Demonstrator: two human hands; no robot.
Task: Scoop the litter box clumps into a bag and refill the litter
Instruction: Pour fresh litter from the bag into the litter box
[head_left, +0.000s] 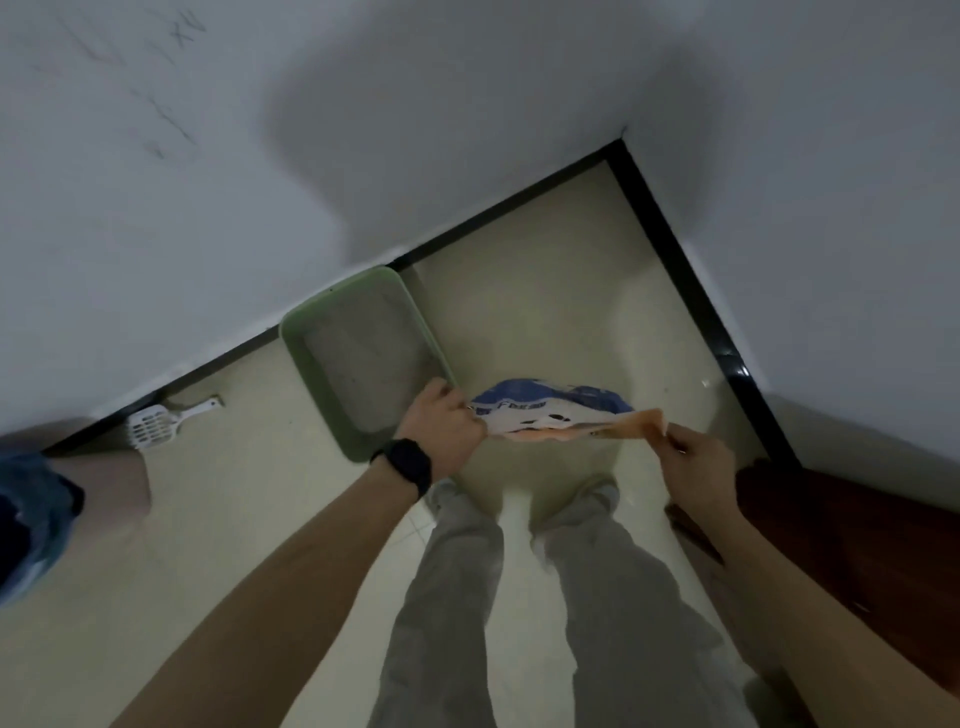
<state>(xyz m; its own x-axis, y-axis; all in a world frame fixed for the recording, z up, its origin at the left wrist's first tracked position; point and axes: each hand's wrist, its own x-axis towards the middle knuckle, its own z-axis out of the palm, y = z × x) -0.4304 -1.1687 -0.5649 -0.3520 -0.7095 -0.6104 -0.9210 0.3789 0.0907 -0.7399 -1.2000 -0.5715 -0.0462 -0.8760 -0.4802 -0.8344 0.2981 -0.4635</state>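
While the left hand (441, 423) grips one end of the litter bag (556, 413) at mid-frame, the right hand (693, 457) fingers pinch the other, beside the green litter box (311, 374).

Tiled floor (545, 322) bears litter box (363, 358), scoop (156, 423)
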